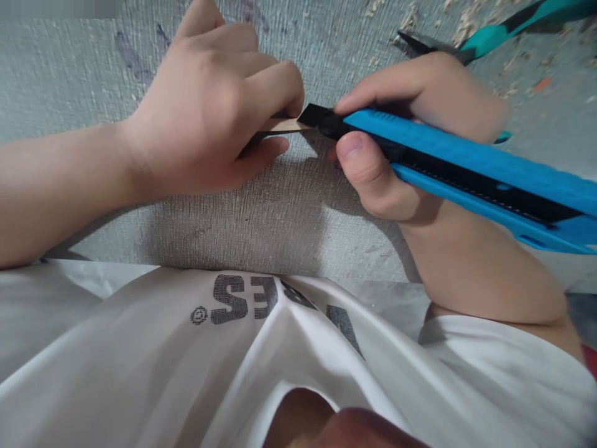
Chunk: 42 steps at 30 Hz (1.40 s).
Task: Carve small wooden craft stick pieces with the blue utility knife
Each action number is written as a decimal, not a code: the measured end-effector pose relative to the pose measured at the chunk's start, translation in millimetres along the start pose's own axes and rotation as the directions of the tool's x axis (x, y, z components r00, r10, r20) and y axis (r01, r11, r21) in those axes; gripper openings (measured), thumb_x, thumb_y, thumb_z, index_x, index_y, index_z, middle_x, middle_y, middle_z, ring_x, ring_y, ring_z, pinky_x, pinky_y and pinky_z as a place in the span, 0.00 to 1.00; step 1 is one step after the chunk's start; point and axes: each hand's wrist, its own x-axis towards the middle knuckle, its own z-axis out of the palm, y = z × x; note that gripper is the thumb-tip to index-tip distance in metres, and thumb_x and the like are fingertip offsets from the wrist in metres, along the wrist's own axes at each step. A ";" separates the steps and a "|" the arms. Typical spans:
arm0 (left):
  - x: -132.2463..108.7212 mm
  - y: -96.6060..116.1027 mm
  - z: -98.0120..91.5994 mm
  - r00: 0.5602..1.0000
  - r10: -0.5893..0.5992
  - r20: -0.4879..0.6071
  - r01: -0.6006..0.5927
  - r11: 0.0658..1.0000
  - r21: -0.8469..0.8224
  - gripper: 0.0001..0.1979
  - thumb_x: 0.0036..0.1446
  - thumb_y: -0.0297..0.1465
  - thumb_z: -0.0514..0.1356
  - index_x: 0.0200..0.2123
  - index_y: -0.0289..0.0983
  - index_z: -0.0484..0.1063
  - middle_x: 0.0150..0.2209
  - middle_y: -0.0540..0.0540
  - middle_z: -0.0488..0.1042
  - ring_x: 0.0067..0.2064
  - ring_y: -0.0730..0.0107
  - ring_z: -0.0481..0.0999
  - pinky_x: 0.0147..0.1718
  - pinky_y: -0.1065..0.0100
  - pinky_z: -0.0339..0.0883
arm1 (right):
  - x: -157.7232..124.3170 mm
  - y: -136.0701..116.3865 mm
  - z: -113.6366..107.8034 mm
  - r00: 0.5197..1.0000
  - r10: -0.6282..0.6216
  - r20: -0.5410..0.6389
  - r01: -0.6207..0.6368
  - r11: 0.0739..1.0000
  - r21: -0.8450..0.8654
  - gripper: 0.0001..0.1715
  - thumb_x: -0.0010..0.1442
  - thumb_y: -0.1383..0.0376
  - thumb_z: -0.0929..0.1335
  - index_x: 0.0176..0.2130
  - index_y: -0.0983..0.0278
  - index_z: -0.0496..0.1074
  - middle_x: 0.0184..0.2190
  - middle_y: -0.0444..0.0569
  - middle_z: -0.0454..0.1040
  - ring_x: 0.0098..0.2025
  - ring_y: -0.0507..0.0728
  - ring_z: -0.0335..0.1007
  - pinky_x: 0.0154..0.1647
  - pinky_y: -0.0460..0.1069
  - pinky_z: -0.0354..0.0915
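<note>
My left hand [219,106] is closed around a thin, light wooden stick [284,125], and only a short piece of it shows past my fingers. A blue utility knife [466,155] with a black front end lies in the grip of my right hand [387,180], thumb on the near side and forefinger stretched along the far side. The knife's dark tip meets the end of the stick or overlaps it; the exact contact is hard to make out. Both hands are just above the grey textured surface [233,230].
Pliers with teal and black handles [494,38] lie at the upper right, beyond my right hand. Pale wood shavings [471,18] are scattered around them, with a small orange bit [541,84] nearby. Purple marks [133,56] stain the surface at the upper left.
</note>
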 end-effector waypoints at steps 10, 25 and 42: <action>1.3 3.0 -3.2 1.000 0.000 0.006 -0.001 1.000 0.019 0.26 0.81 0.46 0.46 0.69 0.40 0.69 0.55 0.46 0.77 0.78 0.32 0.81 0.73 0.14 0.72 | 1.0 -4.7 -0.5 0.999 0.042 0.010 -0.042 0.999 -0.018 0.19 0.85 0.49 0.68 0.59 0.54 0.85 0.45 0.37 0.87 0.41 0.46 0.82 0.49 0.44 0.80; 11.2 14.1 -16.4 0.979 -0.139 0.146 0.137 0.990 0.022 0.27 0.80 0.50 0.47 0.68 0.41 0.69 0.54 0.50 0.71 0.80 0.27 0.78 0.77 0.11 0.63 | -4.6 5.5 -4.1 1.000 0.002 0.027 -0.001 0.999 -0.034 0.21 0.87 0.56 0.67 0.63 0.58 0.87 0.55 0.29 0.88 0.54 0.38 0.84 0.64 0.30 0.72; 11.6 14.6 -15.7 0.984 -0.128 0.127 0.126 0.992 0.027 0.23 0.77 0.43 0.50 0.67 0.41 0.68 0.52 0.51 0.71 0.79 0.26 0.79 0.74 0.13 0.68 | -4.8 3.7 -6.6 0.999 0.007 0.042 -0.005 0.999 -0.046 0.22 0.87 0.56 0.66 0.64 0.58 0.87 0.58 0.29 0.88 0.57 0.39 0.85 0.66 0.30 0.73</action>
